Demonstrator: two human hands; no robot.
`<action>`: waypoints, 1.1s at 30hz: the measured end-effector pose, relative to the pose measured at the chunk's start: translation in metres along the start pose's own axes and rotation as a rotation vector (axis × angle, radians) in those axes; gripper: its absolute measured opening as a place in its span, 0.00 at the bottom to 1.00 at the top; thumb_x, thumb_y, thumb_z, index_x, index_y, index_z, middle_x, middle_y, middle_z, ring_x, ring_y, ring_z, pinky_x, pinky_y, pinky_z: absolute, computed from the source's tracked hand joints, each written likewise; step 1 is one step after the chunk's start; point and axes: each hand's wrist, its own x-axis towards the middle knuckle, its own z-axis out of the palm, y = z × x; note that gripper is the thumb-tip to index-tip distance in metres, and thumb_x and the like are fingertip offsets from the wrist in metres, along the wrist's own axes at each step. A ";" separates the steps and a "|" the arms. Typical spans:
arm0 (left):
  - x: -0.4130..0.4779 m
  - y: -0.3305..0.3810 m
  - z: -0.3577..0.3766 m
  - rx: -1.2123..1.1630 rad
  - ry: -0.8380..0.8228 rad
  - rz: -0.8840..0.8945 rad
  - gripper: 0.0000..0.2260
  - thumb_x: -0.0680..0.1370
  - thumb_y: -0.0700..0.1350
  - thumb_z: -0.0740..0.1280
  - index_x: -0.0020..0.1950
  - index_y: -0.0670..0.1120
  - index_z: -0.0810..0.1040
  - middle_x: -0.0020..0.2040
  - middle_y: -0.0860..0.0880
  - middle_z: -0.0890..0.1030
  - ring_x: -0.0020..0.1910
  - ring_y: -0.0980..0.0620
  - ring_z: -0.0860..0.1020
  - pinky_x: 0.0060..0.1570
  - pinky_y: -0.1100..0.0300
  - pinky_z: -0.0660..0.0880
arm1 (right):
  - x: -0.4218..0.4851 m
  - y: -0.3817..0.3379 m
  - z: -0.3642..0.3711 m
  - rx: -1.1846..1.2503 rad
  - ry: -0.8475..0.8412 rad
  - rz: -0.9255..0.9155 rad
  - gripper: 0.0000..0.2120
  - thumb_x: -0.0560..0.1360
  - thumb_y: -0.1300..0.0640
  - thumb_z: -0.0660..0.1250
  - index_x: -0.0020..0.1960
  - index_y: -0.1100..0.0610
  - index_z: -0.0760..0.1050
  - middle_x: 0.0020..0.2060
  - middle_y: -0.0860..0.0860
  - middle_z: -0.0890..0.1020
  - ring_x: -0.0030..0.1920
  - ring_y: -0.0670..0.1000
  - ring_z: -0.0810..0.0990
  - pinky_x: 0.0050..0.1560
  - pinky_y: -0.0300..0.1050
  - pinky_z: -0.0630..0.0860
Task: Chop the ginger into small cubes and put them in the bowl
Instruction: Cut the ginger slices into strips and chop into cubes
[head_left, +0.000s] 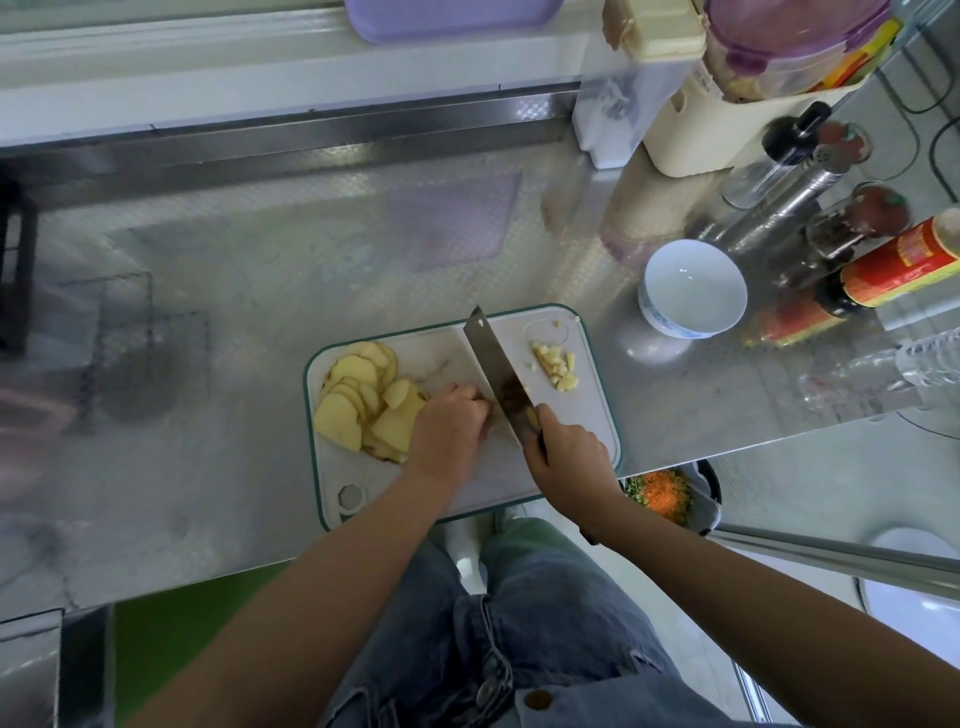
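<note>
A white cutting board (582, 415) with a green rim lies on the steel counter. Pale yellow ginger slices (358, 400) are piled on its left half. A small heap of ginger cubes (553, 364) sits on its right half. My right hand (566, 462) grips the handle of a cleaver (491, 364), whose blade stands edge down across the board's middle. My left hand (452, 426) has curled fingers pressed onto ginger right beside the blade; that piece is mostly hidden under the fingers. A white bowl (693, 288) with blue pattern stands beyond the board's right corner, with nothing in it.
Sauce bottles (883, 270), spice shakers (852, 228) and a cream container (717, 135) crowd the counter's back right. A bin (670, 499) holding orange and green scraps sits below the counter edge at the right. A metal rail (831, 556) crosses the lower right.
</note>
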 end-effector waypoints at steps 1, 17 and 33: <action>-0.002 -0.001 -0.002 -0.005 0.018 0.005 0.10 0.80 0.45 0.62 0.56 0.46 0.81 0.54 0.50 0.79 0.53 0.50 0.73 0.48 0.59 0.71 | 0.000 0.000 -0.003 0.014 0.009 -0.006 0.08 0.81 0.53 0.55 0.56 0.56 0.67 0.35 0.54 0.79 0.33 0.57 0.77 0.37 0.51 0.76; -0.001 0.001 0.001 -0.005 0.033 -0.024 0.11 0.79 0.46 0.63 0.52 0.46 0.85 0.48 0.47 0.81 0.51 0.48 0.73 0.48 0.58 0.66 | -0.001 -0.008 -0.003 -0.039 -0.059 -0.001 0.06 0.80 0.54 0.56 0.54 0.56 0.67 0.35 0.53 0.77 0.32 0.53 0.75 0.32 0.44 0.72; -0.008 -0.007 -0.009 0.237 0.108 -0.006 0.09 0.67 0.54 0.76 0.42 0.50 0.84 0.40 0.50 0.80 0.48 0.46 0.76 0.47 0.52 0.71 | -0.005 -0.013 -0.013 0.006 -0.019 -0.060 0.08 0.81 0.51 0.55 0.53 0.56 0.67 0.35 0.53 0.78 0.32 0.54 0.77 0.34 0.48 0.75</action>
